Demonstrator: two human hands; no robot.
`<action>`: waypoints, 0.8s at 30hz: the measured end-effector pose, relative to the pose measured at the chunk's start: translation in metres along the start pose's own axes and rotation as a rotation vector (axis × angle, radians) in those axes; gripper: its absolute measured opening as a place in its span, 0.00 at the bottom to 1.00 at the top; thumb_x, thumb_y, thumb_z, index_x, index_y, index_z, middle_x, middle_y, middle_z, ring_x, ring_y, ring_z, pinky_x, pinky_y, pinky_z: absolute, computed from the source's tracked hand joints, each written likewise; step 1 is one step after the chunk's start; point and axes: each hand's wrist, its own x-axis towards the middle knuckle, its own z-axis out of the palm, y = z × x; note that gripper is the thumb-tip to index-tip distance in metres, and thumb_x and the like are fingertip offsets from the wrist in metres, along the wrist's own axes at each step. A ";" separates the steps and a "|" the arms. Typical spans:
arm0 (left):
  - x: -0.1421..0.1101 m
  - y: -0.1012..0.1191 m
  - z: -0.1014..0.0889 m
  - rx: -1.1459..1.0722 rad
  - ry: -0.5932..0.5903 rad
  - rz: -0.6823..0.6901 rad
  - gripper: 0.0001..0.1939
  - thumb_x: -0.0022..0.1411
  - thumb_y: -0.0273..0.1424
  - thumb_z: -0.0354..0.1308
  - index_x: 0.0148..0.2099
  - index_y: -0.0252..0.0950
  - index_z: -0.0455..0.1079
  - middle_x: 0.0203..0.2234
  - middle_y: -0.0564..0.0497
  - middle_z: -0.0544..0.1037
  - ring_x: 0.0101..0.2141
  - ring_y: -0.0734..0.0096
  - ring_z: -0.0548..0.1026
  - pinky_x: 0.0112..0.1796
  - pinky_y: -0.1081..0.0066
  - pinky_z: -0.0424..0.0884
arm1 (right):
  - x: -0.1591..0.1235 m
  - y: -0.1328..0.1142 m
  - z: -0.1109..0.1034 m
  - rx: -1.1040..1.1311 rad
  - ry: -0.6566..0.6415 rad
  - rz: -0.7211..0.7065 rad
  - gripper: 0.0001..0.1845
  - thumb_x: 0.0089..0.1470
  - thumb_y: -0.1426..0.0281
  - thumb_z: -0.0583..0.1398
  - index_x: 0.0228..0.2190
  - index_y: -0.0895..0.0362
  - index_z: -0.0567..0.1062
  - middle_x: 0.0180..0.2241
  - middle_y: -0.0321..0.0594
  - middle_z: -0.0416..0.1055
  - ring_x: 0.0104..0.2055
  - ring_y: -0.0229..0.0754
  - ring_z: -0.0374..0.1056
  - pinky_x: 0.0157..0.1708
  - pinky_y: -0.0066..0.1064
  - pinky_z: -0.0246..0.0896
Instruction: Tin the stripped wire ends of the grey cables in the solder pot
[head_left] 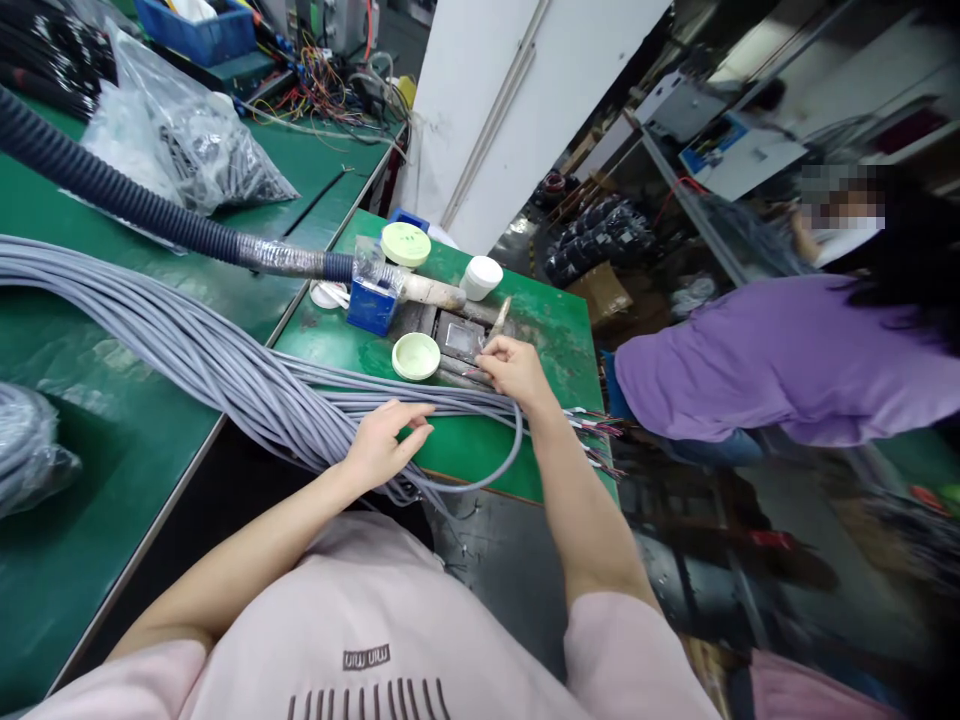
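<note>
A thick bundle of grey cables (247,385) runs across the green table from the left. My left hand (386,440) rests against the bundle, its fingers stretched out and the thumb apart. My right hand (514,370) is closed in a pinch on the end of one grey cable (499,475), which curves in a loop below the wrist. Thin wire tips show at the pinching fingers. Just left of them is a small square metal pot (460,338) with a shiny silvery surface. A round, pale green open dish (416,356) sits beside the pot.
A dark corrugated hose (150,205) reaches over the table towards the pot. Near its end stand a blue box (373,308), a white jar (481,278) and a pale green round lid (406,243). Stripped cable ends (596,428) overhang the right edge. A person in purple (750,360) is at right.
</note>
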 end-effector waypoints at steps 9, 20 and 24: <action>-0.004 -0.003 0.002 0.062 -0.041 0.066 0.09 0.65 0.29 0.54 0.43 0.34 0.73 0.29 0.47 0.79 0.30 0.69 0.74 0.34 0.70 0.70 | 0.060 0.023 0.001 -0.149 -0.026 0.081 0.07 0.41 0.75 0.59 0.18 0.57 0.64 0.09 0.27 0.60 0.09 0.28 0.51 0.12 0.23 0.41; -0.002 -0.002 0.001 0.081 -0.064 0.096 0.08 0.65 0.30 0.53 0.42 0.35 0.73 0.29 0.48 0.80 0.29 0.70 0.74 0.35 0.69 0.71 | 0.084 0.046 0.008 -0.251 -0.043 0.097 0.08 0.39 0.73 0.62 0.18 0.57 0.66 0.10 0.28 0.61 0.13 0.29 0.54 0.15 0.22 0.45; -0.001 -0.002 0.001 0.081 -0.076 0.094 0.08 0.65 0.29 0.52 0.41 0.35 0.73 0.28 0.48 0.80 0.30 0.70 0.75 0.34 0.69 0.71 | 0.086 0.047 0.010 -0.260 -0.049 0.098 0.07 0.39 0.75 0.61 0.17 0.58 0.67 0.10 0.29 0.61 0.13 0.29 0.54 0.15 0.22 0.46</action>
